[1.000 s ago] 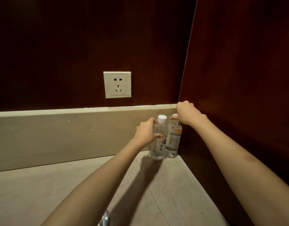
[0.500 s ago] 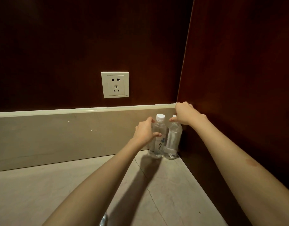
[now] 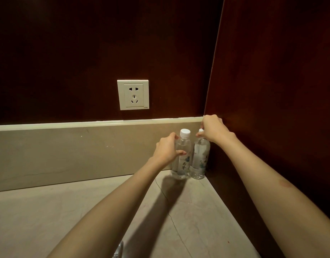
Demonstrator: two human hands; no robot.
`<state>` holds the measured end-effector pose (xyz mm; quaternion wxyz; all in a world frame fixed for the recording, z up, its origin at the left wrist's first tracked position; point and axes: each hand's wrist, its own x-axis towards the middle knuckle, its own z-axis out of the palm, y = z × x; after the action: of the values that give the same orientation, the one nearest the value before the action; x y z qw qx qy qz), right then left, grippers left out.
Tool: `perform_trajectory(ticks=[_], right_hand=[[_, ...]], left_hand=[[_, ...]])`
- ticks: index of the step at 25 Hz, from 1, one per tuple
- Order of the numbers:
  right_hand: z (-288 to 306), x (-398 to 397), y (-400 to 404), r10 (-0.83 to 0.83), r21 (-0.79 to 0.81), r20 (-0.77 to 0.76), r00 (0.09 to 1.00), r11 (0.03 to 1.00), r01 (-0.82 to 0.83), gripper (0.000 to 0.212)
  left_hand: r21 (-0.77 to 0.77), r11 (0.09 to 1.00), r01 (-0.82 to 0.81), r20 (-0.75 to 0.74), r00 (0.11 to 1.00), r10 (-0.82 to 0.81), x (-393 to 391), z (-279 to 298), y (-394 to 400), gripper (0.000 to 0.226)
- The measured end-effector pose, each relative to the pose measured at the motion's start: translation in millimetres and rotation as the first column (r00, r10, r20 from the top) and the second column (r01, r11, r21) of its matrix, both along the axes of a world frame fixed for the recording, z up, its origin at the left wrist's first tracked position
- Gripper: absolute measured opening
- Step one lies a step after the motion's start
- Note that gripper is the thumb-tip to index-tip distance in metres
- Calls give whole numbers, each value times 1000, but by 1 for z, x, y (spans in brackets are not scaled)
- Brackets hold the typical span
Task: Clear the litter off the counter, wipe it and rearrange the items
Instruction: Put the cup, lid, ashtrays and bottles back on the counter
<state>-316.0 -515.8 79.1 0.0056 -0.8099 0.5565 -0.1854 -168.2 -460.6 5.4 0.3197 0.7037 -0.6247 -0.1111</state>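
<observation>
The left hand point(image 3: 167, 148) gripped the upper body of the left water bottle point(image 3: 181, 161), thumb across its front. The right hand point(image 3: 212, 130) pinched the cap of the right water bottle point(image 3: 199, 161). Both bottles stood upright, touching side by side, in the back right corner of the stone counter point(image 3: 67, 216), against the beige backsplash point(image 3: 76, 149) and just beside the dark wood side panel point(image 3: 272, 90). A white wall socket point(image 3: 133, 94) sat above the backsplash, to the left.
</observation>
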Motion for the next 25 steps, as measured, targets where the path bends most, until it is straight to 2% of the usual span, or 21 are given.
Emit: perform_trajectory(ticks=[5,9,13,20,23,25], right_hand=[[-4,6,1,-69,-9,63,996,998,69,44],[-4,-1,-7,7,84,54,998,996,-12,36],[-12,1,-3,-54,37,144,988,998,50,38],[-8,-2,17,-43,-4,45,998,999,43,44],[7,4,43,33,-102,52,998,994,-28,43],[14,14,65,117,-90,50,992,990,-112,40]], left_hand=[[-9,1000,-5,-2,1000,5,-1,-2,0,65],[-9,1000,-8,-7,1000,8,0,-2,-3,65],[-2,1000,-12,-7,1000,12,-2,-2,-3,65],[110,992,57,-89,995,-47,6,7,12,72],[154,979,134,-108,987,-119,31,24,38,58],[194,967,167,-112,983,-148,55,39,62,45]])
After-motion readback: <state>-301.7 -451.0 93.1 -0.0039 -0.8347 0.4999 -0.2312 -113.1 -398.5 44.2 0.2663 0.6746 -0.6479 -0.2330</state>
